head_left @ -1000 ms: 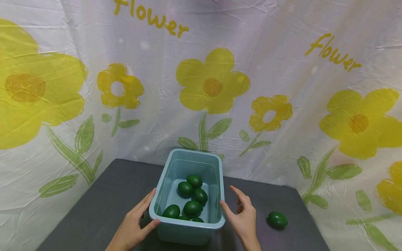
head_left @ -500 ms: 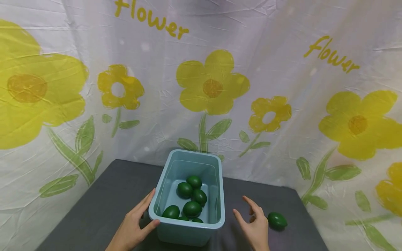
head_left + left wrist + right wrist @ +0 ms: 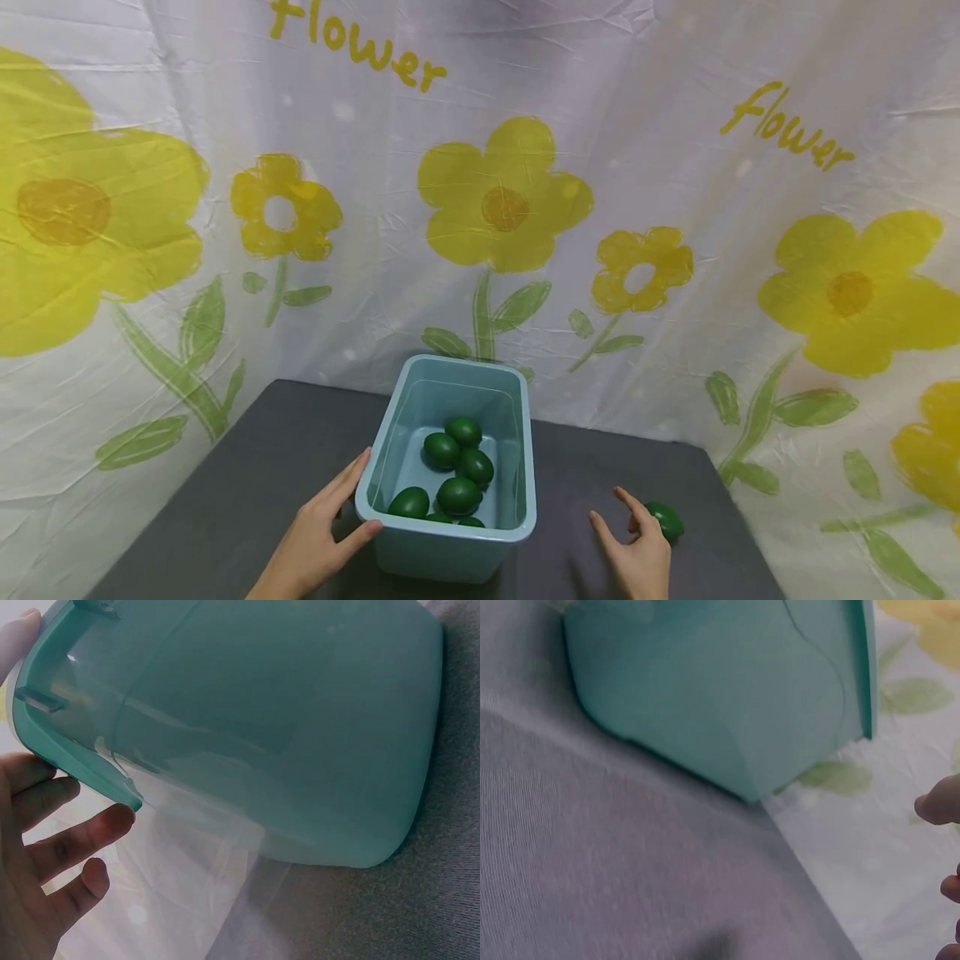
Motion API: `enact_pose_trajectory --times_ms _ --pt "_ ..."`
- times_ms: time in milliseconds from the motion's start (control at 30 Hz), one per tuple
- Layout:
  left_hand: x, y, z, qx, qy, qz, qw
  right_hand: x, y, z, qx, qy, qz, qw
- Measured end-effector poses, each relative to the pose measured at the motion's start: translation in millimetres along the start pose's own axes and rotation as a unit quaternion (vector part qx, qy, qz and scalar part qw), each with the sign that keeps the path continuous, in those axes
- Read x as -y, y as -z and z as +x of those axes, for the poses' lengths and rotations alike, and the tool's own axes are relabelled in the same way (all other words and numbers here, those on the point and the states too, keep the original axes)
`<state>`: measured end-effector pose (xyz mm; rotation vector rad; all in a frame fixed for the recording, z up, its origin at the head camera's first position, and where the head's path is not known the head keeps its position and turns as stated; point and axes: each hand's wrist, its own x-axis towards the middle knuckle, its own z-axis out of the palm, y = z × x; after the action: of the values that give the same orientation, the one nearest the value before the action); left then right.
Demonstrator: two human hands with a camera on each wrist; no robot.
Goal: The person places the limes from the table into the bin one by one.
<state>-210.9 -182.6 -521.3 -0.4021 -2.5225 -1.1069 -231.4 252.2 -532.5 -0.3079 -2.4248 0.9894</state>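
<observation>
A light blue-green plastic bin stands in the middle, with several dark green, egg-shaped fruits lying inside. My left hand holds its near left corner, thumb at the front rim and fingers along the left side. In the left wrist view, those fingers bend beneath the lip of the bin. To the right, my right hand hovers with thumb and index finger spread and nothing between them. Just beyond it is a single green fruit, partly hidden by the hand; only fingertips show in the right wrist view.
A dark grey cloth covers the table under everything. Behind and at both sides hangs a white curtain printed with yellow flowers, close to the table's back edge.
My right hand has left the bin's right rim and moved right, to the loose fruit, which it now partly covers. The left hand and the bin have stayed put.
</observation>
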Motion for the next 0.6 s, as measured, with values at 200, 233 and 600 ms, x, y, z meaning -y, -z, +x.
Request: enact_pose_trajectory --times_ms 200,233,600 --pt "0.4 1.9 -0.4 0.009 0.006 -0.013 0.9999 -16.0 4.2 6.1 0.019 -0.032 -0.029 0.999" --pt "0.3 2.1 -0.4 0.008 0.006 -0.013 0.9999 -18.6 4.7 6.9 0.019 -0.031 -0.032 0.999" --pt "-1.3 1.5 0.3 0.008 0.009 -0.023 0.9997 -43.2 9.8 13.4 -0.006 -0.030 -0.080 0.996"
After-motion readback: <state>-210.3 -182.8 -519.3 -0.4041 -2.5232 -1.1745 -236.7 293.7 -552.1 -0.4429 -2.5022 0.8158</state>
